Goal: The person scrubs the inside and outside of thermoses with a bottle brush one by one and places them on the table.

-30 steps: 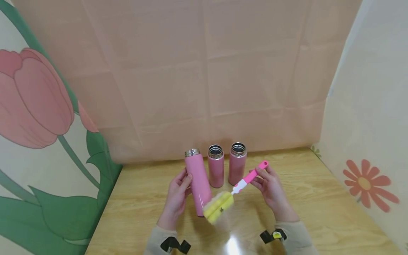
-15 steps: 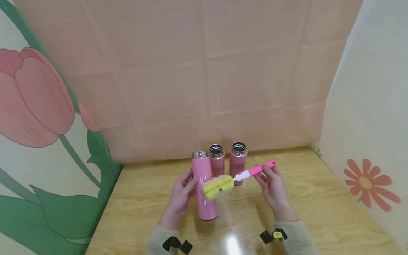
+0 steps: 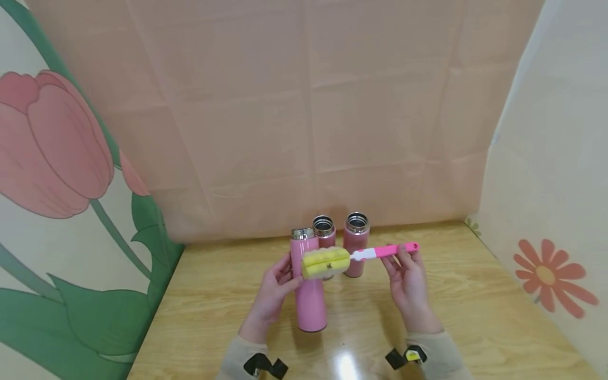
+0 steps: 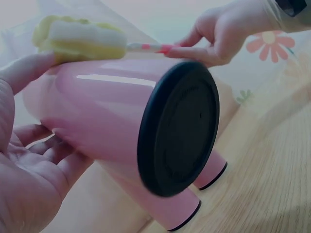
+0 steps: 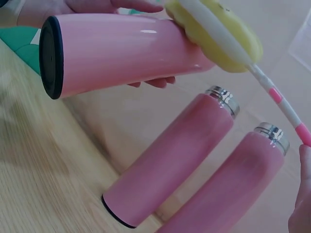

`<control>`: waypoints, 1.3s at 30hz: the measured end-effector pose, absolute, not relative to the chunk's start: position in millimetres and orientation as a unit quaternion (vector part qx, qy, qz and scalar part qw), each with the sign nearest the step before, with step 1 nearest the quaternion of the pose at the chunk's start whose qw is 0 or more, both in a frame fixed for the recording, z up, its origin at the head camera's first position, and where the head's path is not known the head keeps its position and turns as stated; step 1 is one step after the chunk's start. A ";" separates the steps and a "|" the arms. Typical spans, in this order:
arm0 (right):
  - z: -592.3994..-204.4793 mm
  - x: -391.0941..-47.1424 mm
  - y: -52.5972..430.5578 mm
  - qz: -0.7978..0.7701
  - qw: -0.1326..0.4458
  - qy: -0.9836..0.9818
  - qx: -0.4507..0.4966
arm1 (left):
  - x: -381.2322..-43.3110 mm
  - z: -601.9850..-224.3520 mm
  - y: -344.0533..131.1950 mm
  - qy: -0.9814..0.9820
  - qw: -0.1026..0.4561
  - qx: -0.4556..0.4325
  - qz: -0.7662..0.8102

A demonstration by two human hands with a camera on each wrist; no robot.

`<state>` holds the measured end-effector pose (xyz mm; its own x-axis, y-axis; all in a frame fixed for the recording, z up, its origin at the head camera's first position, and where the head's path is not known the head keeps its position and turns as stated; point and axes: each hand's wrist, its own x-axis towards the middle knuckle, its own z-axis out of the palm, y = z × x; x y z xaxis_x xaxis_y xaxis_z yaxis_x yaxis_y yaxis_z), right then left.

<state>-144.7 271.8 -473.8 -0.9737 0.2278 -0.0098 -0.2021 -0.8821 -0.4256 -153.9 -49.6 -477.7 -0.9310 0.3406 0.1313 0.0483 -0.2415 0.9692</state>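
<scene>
My left hand [image 3: 272, 294] grips a pink thermos bottle [image 3: 311, 309] round its side, lifted above the table; its black base [image 4: 180, 128] faces the left wrist camera. My right hand [image 3: 409, 282] pinches the pink end of a bottle brush [image 3: 389, 250] between thumb and fingers. The brush's yellow and white sponge head [image 5: 221, 36] lies across the upper side of the held bottle, close to my left thumb; whether they touch, I cannot tell. The held bottle's steel neck [image 3: 303, 233] points away from me, and its opening is hidden.
Two more pink thermos bottles, a middle one [image 5: 172, 158] and a right one [image 3: 356, 245], stand upright without lids at the back of the wooden table [image 3: 214, 306]. Behind them hangs a beige cloth [image 3: 304, 132]. A flower-painted wall [image 3: 546, 211] rises on the right.
The brush has swung from slanting down to nearly level, its head rising along the bottle. My left hand has brought the bottle slightly right and more upright, now partly covering the middle bottle.
</scene>
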 end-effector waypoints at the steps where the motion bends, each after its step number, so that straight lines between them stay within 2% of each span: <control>1: -473.5 -144.3 270.8 0.970 0.113 -0.213 -0.028 | -154.1 -477.6 -49.4 0.613 0.096 0.157 0.769; 10: -470.7 -142.9 267.8 0.969 0.129 -0.203 -0.051 | -153.7 -477.2 -45.6 0.633 0.091 0.120 0.760; 19: -467.5 -143.6 268.4 0.970 0.159 -0.173 -0.060 | -154.3 -476.5 -44.0 0.622 0.097 0.142 0.764; 27: -465.5 -141.0 269.2 0.970 0.158 -0.173 -0.071 | -153.5 -478.2 -45.8 0.640 0.099 0.133 0.750; 39: -463.3 -141.7 268.5 0.965 0.189 -0.158 -0.087 | -155.1 -479.2 -45.2 0.656 0.088 0.131 0.738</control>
<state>-141.7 268.5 -463.3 -0.9130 0.3933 -0.1084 -0.3380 -0.8781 -0.3386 -155.1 -45.2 -479.2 -0.9502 0.3022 0.0767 0.0411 -0.1226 0.9916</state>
